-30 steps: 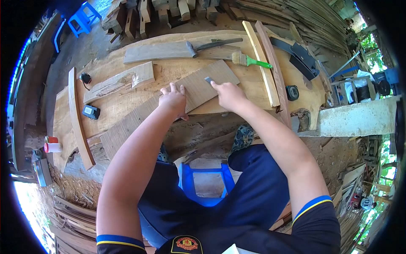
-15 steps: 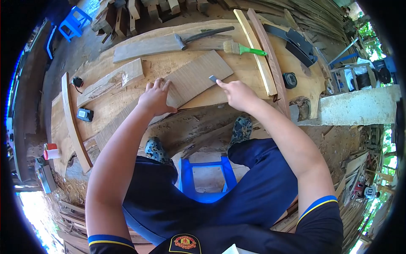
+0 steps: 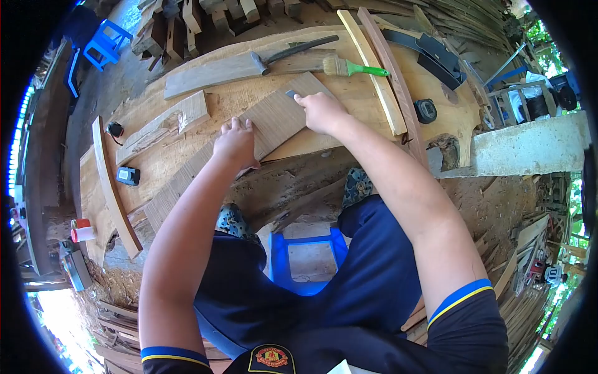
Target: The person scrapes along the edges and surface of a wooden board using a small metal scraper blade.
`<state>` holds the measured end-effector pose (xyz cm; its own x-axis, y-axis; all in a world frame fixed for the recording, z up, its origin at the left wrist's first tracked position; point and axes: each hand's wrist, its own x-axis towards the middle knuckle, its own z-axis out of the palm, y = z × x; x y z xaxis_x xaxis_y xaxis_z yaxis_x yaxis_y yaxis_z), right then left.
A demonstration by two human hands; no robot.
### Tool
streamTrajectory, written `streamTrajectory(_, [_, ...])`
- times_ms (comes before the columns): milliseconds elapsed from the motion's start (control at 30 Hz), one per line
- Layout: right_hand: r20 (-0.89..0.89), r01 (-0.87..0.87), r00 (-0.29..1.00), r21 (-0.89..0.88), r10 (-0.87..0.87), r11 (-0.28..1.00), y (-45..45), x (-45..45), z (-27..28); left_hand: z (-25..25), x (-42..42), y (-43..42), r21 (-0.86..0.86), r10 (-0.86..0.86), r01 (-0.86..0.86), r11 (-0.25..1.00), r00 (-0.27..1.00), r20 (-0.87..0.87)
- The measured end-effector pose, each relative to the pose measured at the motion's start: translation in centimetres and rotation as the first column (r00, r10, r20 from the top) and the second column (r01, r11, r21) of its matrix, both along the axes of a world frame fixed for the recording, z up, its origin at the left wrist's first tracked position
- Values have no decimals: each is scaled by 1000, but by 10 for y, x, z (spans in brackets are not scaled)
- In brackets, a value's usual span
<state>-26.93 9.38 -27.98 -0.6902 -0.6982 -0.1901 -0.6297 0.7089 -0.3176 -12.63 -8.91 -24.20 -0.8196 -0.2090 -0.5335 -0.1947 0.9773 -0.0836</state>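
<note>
A flat brown wooden board [image 3: 276, 123] lies slantwise on the workbench slab [image 3: 240, 51]. My left hand [image 3: 237, 142] grips its near side, fingers on the top face and thumb at the near edge. My right hand [image 3: 321, 112] is closed around a tool at the board's far right part. Only the tool's small flat grey metal blade [image 3: 290, 94] shows, index finger lying along it; the handle is hidden in my hand. Beyond the board lie a hammer [image 3: 293, 52] on a greyish plank [image 3: 215, 73] and a green-handled paintbrush [image 3: 355, 68].
Two long wood strips [image 3: 372, 75] [image 3: 398, 93] lie to the right, beside a tape measure [image 3: 425, 111]. On the left are a notched wood piece [image 3: 163, 124], another tape measure [image 3: 128, 176] and a curved strip [image 3: 114, 187]. A blue stool [image 3: 281, 255] stands between my legs.
My right hand has moved left and slightly away from me, carrying the blade from the board's right end farther onto its face. My left hand stays on the board.
</note>
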Motion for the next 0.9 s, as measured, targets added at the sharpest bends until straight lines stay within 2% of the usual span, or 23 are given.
streamTrajectory(67, [16,0,1000,-11,1,1000,21,8,5,2,6,-6,42,1,2,999,998,-57])
streamTrajectory(167, [80,-19,997,72,13,997,53,23,33,0,14,-14,81,-1,11,997,992,-123])
streamTrajectory(267, [83,-46,996,66,40,997,76,22,25,0,17,-16,99,8,8,995,988,-155])
streamTrajectory(367, [132,-16,991,118,0,993,63,17,36,-2,12,-12,85,13,-3,996,992,-124])
streamTrajectory(533, [31,10,999,70,-13,997,7,-7,22,-1,-2,-3,44,43,-41,998,998,-35])
streamTrajectory(667, [12,36,999,108,-37,993,-10,-7,20,-3,2,-4,39,20,-16,999,996,-83])
streamTrajectory(900, [63,25,998,-30,-24,999,65,12,28,-4,19,-20,100,-36,55,993,983,-182])
